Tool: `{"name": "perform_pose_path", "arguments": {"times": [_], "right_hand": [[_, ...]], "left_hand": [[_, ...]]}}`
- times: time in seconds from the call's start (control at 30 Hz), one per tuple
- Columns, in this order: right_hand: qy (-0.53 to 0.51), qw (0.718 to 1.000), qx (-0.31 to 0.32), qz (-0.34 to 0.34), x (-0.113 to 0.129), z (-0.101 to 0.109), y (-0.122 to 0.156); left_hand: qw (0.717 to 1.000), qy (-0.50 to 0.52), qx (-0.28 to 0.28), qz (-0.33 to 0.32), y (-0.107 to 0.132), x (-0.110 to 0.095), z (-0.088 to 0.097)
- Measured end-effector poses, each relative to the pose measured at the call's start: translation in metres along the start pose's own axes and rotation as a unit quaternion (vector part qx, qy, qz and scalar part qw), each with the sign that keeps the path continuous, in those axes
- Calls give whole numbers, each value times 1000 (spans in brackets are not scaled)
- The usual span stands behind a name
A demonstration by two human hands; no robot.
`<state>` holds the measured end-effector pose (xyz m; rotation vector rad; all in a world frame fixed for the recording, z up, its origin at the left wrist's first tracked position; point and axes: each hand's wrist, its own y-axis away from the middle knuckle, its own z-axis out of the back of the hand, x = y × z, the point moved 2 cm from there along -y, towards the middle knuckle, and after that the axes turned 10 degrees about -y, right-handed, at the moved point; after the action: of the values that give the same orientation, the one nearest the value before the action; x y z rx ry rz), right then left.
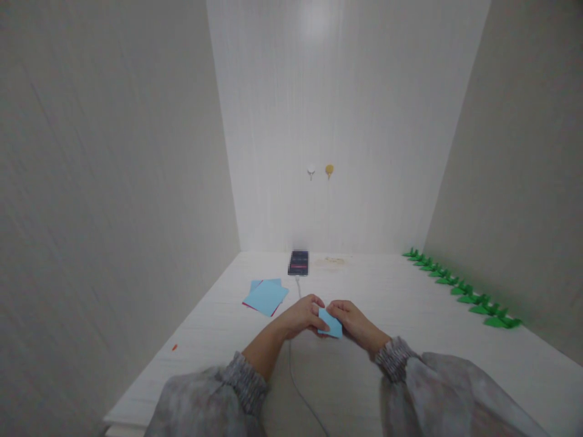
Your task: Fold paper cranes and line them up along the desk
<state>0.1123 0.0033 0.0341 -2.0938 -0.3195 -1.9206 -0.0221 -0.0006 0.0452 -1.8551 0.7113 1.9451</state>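
Observation:
A small folded piece of light-blue paper [331, 325] is held between both hands above the white table. My left hand [304, 315] grips its left side, thumb across the front. At its upper right edge, the thumb and fingers of my right hand [353, 318] pinch it. Some fingertips are hidden behind the paper. To the left of my hands lies a loose stack of square sheets [266, 297], light blue on top with a pinkish-red edge showing beneath.
A phone [299, 263] lies at the back, its white cable [294, 370] running under my left arm. Several green folded-paper figures [467, 296] line the right side. An orange scrap [175, 347] lies at left. Two hooks [329, 170] are on the back wall.

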Motion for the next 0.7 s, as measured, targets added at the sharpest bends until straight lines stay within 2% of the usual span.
{"name": "perform_pose_path", "arguments": {"times": [0.1,0.17,0.3,0.43,0.6,0.7], "right_hand": [[-20,999,-23,10,6,-1,2],[-38,999,-24,9,9,-1,4],[-31,999,29,-10,7,-1,5],[-39,998,53,-10,1,2,1],[-22,999,38,-8,-1,5,0],[-46,998,20,28,4,4,0]], "left_hand": [[1000,13,-9,-2,1,1,3],[999,13,-35,-1,0,4,6],[996,13,-85,-28,-2,10,12],[996,3,-84,-43,-4,11,11],[995,-6,-54,-87,-2,2,8],[992,-15,-60,-109,0,-3,9]]}}
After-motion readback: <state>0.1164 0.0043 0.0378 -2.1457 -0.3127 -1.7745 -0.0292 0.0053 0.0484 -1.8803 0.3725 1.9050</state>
